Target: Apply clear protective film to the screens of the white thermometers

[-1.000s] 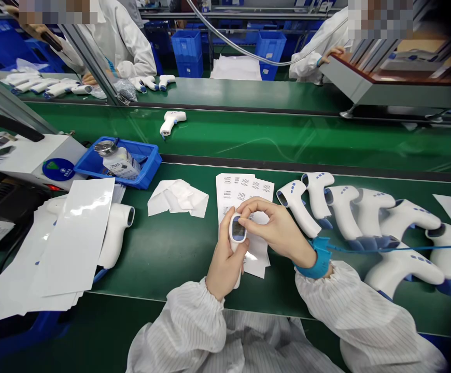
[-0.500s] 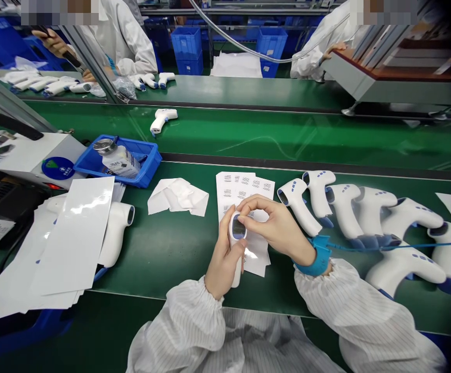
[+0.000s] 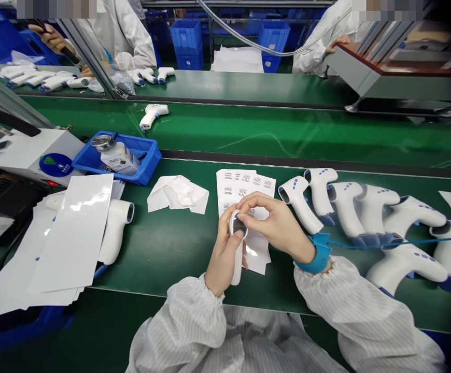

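Note:
My left hand (image 3: 222, 255) is wrapped round the handle of a white thermometer gun (image 3: 236, 235), screen end up. My right hand (image 3: 275, 224), with a blue wrist strap (image 3: 319, 254), pinches at the gun's dark screen with thumb and forefinger; whatever is between the fingertips is too small to make out. Under both hands lie white label sheets (image 3: 244, 187) on the green bench. A row of several more white thermometer guns (image 3: 365, 215) lies just to the right.
A crumpled white cloth (image 3: 177, 193) lies to the left. A blue tray (image 3: 93, 165) holds a bottle (image 3: 115, 154). Glossy white sheets (image 3: 70, 238) cover another gun (image 3: 114, 230). One gun (image 3: 151, 115) rides the conveyor belt. Other people in white coats work across it.
The gun on the conveyor belt has drifted left. My hands have tilted the held gun slightly, with my right fingers closing over its screen.

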A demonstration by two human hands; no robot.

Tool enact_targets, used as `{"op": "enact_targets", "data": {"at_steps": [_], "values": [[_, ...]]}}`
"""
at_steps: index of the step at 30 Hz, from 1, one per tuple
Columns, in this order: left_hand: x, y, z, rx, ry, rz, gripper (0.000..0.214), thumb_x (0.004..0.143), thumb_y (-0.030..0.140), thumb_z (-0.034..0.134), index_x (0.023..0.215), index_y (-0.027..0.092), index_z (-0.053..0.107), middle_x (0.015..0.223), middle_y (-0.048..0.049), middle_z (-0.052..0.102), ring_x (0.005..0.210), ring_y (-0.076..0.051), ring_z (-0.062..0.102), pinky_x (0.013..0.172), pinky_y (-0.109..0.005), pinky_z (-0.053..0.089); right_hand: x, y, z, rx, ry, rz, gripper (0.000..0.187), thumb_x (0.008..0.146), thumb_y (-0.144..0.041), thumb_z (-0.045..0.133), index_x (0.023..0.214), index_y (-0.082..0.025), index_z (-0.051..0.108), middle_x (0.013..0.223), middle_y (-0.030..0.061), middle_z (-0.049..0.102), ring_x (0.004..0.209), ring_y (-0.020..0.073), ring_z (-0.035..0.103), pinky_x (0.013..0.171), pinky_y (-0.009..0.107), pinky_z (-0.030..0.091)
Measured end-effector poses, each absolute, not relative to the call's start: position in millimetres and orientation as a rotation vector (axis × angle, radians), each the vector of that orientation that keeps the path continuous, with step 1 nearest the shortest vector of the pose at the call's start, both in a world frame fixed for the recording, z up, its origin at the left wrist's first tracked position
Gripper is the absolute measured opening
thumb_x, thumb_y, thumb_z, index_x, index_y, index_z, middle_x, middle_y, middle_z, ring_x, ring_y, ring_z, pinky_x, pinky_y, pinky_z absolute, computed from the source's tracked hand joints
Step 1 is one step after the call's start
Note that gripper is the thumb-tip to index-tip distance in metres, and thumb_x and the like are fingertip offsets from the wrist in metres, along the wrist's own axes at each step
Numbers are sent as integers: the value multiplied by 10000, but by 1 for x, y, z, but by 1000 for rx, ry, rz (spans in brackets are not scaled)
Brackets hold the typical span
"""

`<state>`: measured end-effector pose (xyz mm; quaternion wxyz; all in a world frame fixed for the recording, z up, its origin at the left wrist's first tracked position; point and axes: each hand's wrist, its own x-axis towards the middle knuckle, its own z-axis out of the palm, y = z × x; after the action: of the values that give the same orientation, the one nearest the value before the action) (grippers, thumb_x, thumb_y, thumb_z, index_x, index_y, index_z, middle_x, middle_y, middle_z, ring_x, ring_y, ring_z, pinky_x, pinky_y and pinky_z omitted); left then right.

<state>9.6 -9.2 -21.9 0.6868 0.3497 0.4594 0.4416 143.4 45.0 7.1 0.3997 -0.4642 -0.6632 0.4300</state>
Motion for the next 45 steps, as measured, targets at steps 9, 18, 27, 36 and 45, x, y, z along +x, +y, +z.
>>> {"op": "enact_targets", "data": {"at_steps": [9, 18, 27, 36, 45], "values": [[19, -9, -4, 765, 1209, 1119, 306, 929, 443, 492, 1212, 326, 495, 1205, -50, 527, 831, -171, 604, 529, -240, 566, 151, 38, 13, -1136, -1521, 1231, 43, 869, -249, 630, 859, -218, 657, 942, 25, 679, 910, 179, 636, 836, 340, 507], [14, -17, 7, 1038, 1266, 1240, 291, 953, 354, 473, 1244, 366, 465, 1158, -26, 536, 885, -153, 582, 636, -238, 542, 146, 26, 30, -1140, -1566, 1071, 98, 827, -209, 690, 768, -219, 612, 904, 18, 596, 903, 166, 592, 786, 293, 501], [11, -14, 7, 1002, 1247, 1223, 292, 971, 328, 451, 1262, 341, 433, 1181, -24, 531, 940, -144, 579, 792, -267, 511, 141, 6, 40, -1276, -1788, 914, 121, 898, -278, 609, 971, -248, 517, 827, -9, 675, 740, 151, 665, 642, 275, 512], [2, -11, 19, 723, 1099, 1053, 360, 946, 362, 465, 1298, 376, 392, 939, -3, 546, 646, -106, 541, 547, -223, 496, 145, 19, 46, -1173, -1417, 1546, 176, 865, -279, 610, 953, -237, 463, 580, -79, 584, 448, 107, 566, 451, 234, 471], [0, -17, 30, 768, 977, 1020, 578, 799, 132, 580, 1291, 380, 406, 909, 13, 514, 537, -65, 477, 489, -219, 460, 135, 27, 43, -1082, -1778, 877, 255, 775, -259, 747, 983, -250, 600, 1047, 47, 650, 1031, 230, 615, 893, 394, 518]]}}
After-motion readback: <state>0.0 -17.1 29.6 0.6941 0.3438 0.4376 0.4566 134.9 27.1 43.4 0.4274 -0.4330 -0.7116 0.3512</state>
